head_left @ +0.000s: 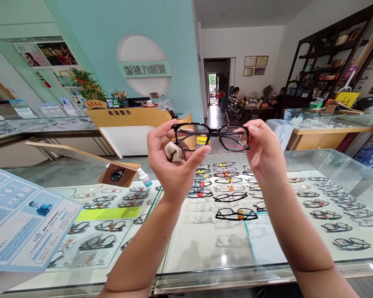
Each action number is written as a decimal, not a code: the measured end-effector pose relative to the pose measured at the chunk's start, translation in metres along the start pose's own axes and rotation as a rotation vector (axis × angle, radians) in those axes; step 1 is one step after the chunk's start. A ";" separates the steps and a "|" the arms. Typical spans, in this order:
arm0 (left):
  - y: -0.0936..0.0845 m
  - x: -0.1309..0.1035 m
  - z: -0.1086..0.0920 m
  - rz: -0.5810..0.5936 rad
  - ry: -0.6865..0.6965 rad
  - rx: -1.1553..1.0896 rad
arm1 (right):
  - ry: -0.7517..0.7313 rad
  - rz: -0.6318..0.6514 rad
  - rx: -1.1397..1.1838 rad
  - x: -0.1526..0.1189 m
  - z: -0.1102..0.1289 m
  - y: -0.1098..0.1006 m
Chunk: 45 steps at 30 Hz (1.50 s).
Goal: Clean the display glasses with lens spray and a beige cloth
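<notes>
A pair of black-framed eyeglasses (214,132) is held up in front of me, above the glass display case (202,248). My left hand (174,161) pinches the left side of the frame, its thumb by the lower rim of that lens. A crumpled beige cloth (174,152) is tucked in the same hand. At the other end, my right hand (264,149) grips the frame near the hinge between thumb and fingers. Small red print shows on the right lens. Both temples appear through the lenses, folded or angled behind.
Rows of eyeglasses (236,214) lie inside the case. On its glass top stand a small spray bottle (145,177), a wooden stand (119,174) and a blue printed sign (27,219). Behind is a cashier counter (127,132). People sit at a far table (255,106).
</notes>
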<state>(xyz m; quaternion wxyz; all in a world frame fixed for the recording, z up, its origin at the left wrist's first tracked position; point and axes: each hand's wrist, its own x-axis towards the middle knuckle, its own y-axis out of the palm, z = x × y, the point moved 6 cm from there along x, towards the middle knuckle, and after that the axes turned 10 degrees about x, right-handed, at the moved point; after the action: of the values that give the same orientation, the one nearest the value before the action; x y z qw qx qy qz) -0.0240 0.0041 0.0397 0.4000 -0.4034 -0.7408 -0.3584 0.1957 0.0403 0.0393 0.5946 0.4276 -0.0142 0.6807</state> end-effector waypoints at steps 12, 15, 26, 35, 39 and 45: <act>0.027 -0.006 0.028 0.387 -0.764 -0.450 | -0.193 0.312 -0.342 -0.005 -0.002 0.014; 0.038 -0.014 0.032 0.552 -0.887 -0.508 | -0.367 0.378 -0.497 -0.014 0.006 0.025; 0.051 -0.039 0.035 0.832 -1.089 -0.546 | -0.487 0.358 -0.511 -0.023 0.011 0.032; 0.047 -0.047 0.042 0.879 -1.172 -0.485 | -0.359 0.335 -0.381 -0.020 -0.001 0.030; 0.032 -0.055 0.059 0.876 -1.123 -0.441 | -0.267 0.365 -0.397 -0.019 -0.017 0.033; -0.049 -0.053 0.139 0.376 -1.044 -0.159 | -0.261 0.548 -0.533 -0.025 -0.041 0.045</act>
<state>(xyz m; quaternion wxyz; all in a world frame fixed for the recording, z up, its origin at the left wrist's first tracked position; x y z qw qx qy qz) -0.0909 0.0853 -0.0759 0.0055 -0.6814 -0.7266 -0.0884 0.1333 0.0287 0.0203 0.4743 0.3216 -0.3791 0.7265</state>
